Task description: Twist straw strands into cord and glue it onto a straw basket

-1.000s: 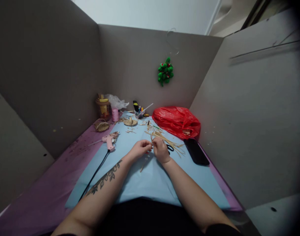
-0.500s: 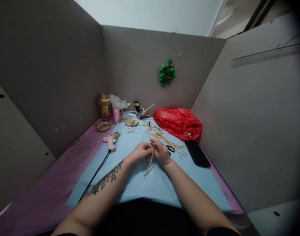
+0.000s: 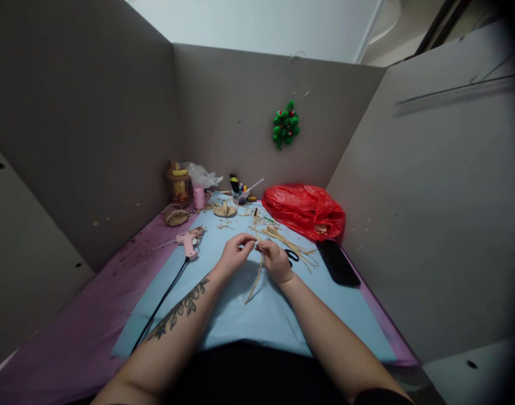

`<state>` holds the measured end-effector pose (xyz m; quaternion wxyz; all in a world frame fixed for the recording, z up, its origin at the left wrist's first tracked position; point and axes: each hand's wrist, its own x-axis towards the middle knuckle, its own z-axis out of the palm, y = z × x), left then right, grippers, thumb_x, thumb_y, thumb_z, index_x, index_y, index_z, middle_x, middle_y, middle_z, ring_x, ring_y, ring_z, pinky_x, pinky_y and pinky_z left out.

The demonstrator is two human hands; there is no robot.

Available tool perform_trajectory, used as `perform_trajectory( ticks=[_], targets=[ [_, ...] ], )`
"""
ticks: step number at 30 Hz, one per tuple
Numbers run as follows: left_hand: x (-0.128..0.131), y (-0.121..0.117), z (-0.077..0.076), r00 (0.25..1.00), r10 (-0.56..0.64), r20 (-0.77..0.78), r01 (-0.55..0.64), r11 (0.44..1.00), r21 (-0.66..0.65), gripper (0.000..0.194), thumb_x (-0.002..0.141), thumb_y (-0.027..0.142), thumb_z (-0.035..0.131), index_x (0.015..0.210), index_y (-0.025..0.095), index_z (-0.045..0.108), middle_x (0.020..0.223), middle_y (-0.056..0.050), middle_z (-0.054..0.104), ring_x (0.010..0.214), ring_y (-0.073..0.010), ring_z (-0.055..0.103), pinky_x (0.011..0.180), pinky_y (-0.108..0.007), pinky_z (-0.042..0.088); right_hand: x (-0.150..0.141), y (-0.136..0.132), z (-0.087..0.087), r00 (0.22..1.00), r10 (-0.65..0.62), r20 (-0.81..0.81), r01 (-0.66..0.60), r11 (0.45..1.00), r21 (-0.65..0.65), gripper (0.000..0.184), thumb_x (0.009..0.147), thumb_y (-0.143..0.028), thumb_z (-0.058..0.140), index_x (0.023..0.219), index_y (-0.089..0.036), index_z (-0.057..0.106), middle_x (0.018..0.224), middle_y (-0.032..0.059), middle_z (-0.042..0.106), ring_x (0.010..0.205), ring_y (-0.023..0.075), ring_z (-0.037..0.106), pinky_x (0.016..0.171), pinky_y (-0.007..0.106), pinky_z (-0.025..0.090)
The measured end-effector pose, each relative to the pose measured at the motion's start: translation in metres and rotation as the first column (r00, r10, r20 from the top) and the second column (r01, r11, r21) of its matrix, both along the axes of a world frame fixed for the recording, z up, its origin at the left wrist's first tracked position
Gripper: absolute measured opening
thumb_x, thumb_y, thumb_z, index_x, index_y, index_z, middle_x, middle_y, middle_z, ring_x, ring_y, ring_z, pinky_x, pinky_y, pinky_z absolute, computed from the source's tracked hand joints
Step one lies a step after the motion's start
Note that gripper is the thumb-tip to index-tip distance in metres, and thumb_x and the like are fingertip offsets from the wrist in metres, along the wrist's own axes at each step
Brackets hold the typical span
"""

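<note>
Two bare hands work close together over the middle of a light blue sheet, their fingertips almost meeting. I see the right hand with its fingers curled and the tips pinched together around a thin, straw-coloured twisted strip. This strip hangs below the fingers and slants to the near left, its lower end pointing towards the person. The left hand is half curled, with a small gap between the thumb and the bent forefinger; its tips are at the upper part of the strip, but I cannot tell if they grip it or only come beside it.

Just beyond the right hand lies a loose bundle of flat, pale straw strips, spread towards the right. Close to this hand, on its right, the black looped handle of scissors is visible. Farther right rests a black, flat rectangular object. To the left of the hands lies a pale pink glue gun with a black cable. At the far right sits a shiny red plastic bag.
</note>
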<state>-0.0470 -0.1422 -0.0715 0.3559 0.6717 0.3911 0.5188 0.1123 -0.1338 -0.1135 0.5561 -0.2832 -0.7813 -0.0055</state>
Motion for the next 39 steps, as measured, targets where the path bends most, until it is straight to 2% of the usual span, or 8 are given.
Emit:
perform_trajectory(
  ticks=[3, 9, 14, 20, 26, 31, 35, 39],
  targets=[
    [0.0014, 0.0005, -0.0007, 0.998, -0.066, -0.011, 0.066, 0.998, -0.024, 0.017, 0.078, 0.027, 0.053, 0.082, 0.014, 0.064, 0.079, -0.005, 0.066, 0.073, -0.0144, 0.060, 0.065, -0.024, 0.045, 0.0014, 0.0007, -0.0037, 0.999, -0.048, 0.023, 0.048, 0.999, -0.005, 0.015, 0.087, -0.012, 0.044, 0.094, -0.023, 0.051, 0.080, 0.0038, 0.064, 0.074, 0.0162, 0.064, 0.067, 0.031, 0.053],
    [0.0038, 0.0010, -0.0024, 0.995, -0.095, -0.023, 0.094, 0.995, -0.039, 0.016, 0.076, 0.029, 0.056, 0.072, 0.014, 0.061, 0.069, -0.003, 0.063, 0.066, -0.0134, 0.055, 0.062, -0.023, 0.042, 0.0009, -0.0014, -0.0034, 0.991, -0.105, 0.078, 0.105, 0.995, 0.003, 0.015, 0.086, -0.014, 0.044, 0.096, -0.023, 0.051, 0.079, 0.0043, 0.065, 0.070, 0.0172, 0.064, 0.065, 0.032, 0.053],
    [0.0019, 0.0022, 0.0004, 0.991, -0.121, 0.056, 0.125, 0.989, -0.079, 0.018, 0.075, 0.031, 0.056, 0.067, 0.014, 0.057, 0.062, 0.000, 0.057, 0.060, -0.0113, 0.050, 0.061, -0.023, 0.039, -0.0009, -0.0051, 0.0018, 0.995, -0.080, 0.061, 0.081, 0.997, -0.010, 0.015, 0.086, -0.011, 0.044, 0.094, -0.023, 0.050, 0.074, 0.0021, 0.065, 0.064, 0.0152, 0.064, 0.061, 0.028, 0.053],
    [0.0002, 0.0055, -0.0019, 0.986, -0.102, 0.135, 0.121, 0.983, -0.136, 0.019, 0.073, 0.032, 0.056, 0.064, 0.015, 0.053, 0.056, 0.004, 0.048, 0.054, -0.0094, 0.043, 0.057, -0.022, 0.037, -0.0001, -0.0048, -0.0003, 0.997, -0.074, 0.030, 0.076, 0.996, -0.056, 0.014, 0.086, -0.011, 0.044, 0.094, -0.022, 0.049, 0.074, 0.0019, 0.064, 0.064, 0.0147, 0.064, 0.059, 0.028, 0.053],
    [0.0037, 0.0049, -0.0032, 0.977, -0.165, 0.135, 0.182, 0.975, -0.126, 0.021, 0.075, 0.034, 0.057, 0.074, 0.014, 0.059, 0.069, -0.003, 0.062, 0.066, -0.0133, 0.055, 0.066, -0.026, 0.042, -0.0009, -0.0041, 0.0021, 0.998, -0.053, 0.034, 0.053, 0.999, 0.012, 0.018, 0.085, -0.009, 0.043, 0.096, -0.023, 0.049, 0.074, 0.0015, 0.064, 0.064, 0.0149, 0.063, 0.060, 0.028, 0.053],
    [0.0058, 0.0043, -0.0034, 0.979, -0.165, 0.122, 0.180, 0.975, -0.127, 0.021, 0.072, 0.035, 0.060, 0.070, 0.014, 0.057, 0.064, -0.002, 0.061, 0.063, -0.0131, 0.055, 0.065, -0.025, 0.043, -0.0021, -0.0045, 0.0029, 0.996, -0.073, 0.042, 0.072, 0.997, 0.031, 0.017, 0.085, -0.011, 0.044, 0.096, -0.023, 0.050, 0.072, 0.0013, 0.064, 0.063, 0.0152, 0.063, 0.060, 0.028, 0.051],
    [0.0062, 0.0034, -0.0023, 0.978, -0.158, 0.136, 0.175, 0.977, -0.125, 0.023, 0.072, 0.036, 0.059, 0.065, 0.015, 0.054, 0.061, 0.000, 0.057, 0.060, -0.0117, 0.052, 0.062, -0.024, 0.041, -0.0025, -0.0054, 0.0013, 0.998, -0.065, 0.022, 0.066, 0.997, -0.035, 0.015, 0.085, -0.013, 0.045, 0.094, -0.023, 0.051, 0.073, 0.0013, 0.064, 0.064, 0.0156, 0.063, 0.059, 0.029, 0.052],
    [0.0038, 0.0035, -0.0018, 0.981, -0.129, 0.142, 0.152, 0.975, -0.161, 0.023, 0.072, 0.036, 0.057, 0.065, 0.015, 0.052, 0.056, 0.003, 0.049, 0.056, -0.0092, 0.044, 0.056, -0.022, 0.036, -0.0019, -0.0072, 0.0004, 0.996, -0.058, -0.066, 0.045, 0.982, -0.182, 0.010, 0.087, -0.017, 0.044, 0.092, -0.022, 0.051, 0.076, 0.0022, 0.065, 0.065, 0.0154, 0.065, 0.060, 0.030, 0.053]
  ],
)
